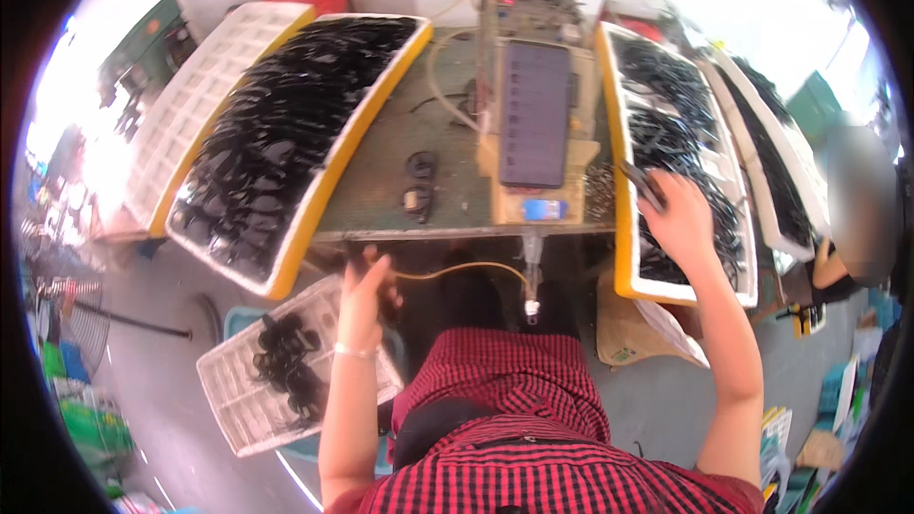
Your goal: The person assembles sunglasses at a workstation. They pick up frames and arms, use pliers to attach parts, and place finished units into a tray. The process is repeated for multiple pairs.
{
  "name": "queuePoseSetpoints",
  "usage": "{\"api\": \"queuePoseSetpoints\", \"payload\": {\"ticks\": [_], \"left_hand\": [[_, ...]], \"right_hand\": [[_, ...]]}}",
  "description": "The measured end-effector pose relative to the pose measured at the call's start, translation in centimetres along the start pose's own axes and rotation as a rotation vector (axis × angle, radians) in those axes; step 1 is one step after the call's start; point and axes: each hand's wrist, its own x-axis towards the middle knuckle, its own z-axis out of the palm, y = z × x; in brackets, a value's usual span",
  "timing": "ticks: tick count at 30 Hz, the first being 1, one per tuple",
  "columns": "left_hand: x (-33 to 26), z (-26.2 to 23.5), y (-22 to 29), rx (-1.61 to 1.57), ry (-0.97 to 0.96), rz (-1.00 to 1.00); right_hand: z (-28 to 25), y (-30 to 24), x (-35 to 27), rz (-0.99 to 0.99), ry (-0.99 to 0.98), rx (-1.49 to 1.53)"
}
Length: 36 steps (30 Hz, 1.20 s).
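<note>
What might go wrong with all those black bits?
The right hand holds a dark piece over the crowded right tray; it might snag on others. The lower tray overhangs a blue bin, so a knock might spill its bits.

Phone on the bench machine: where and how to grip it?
Probably pinch the phone across both long edges, mid-length, coming from the wearer's side: it's a slim slab, screen facing the wearer, with a blue item just below its lower edge.
</note>
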Motion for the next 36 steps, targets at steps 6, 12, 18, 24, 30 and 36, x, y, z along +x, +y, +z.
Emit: {"api": "queuePoseSetpoints", "payload": {"ticks": [6, 12, 18, 24, 30, 36], "left_hand": [[9.3, 4.6, 3.0, 1.013, 0.103, 0.617], [13.0, 9.2, 1.9, 1.299, 0.406, 0.716], [11.4, 9.5, 0.8, 1.389, 0.547, 0.835], [-0.4, 0.5, -0.8, 1.327, 0.06, 1.094], [-5.2, -21.2, -14.6, 1.051, 0.695, 0.289], [3.2, -30.4, -13.5, 1.267, 0.822, 0.299]], "right_hand": [[-2.4, -5.2, -9.3, -0.08, -0.104, 0.408], [-3.1, -7.4, -17.9, 0.076, -0.121, 0.572], [-1.6, -8.3, -20.4, 0.656, -0.308, 1.155], [0.1, -8.4, -22.8, 0.988, -0.583, 1.81], [0.9, -7.7, -22.6, 1.339, -0.828, 1.823], [2.1, -9.0, -20.3, 1.145, -1.013, 1.693]]}}
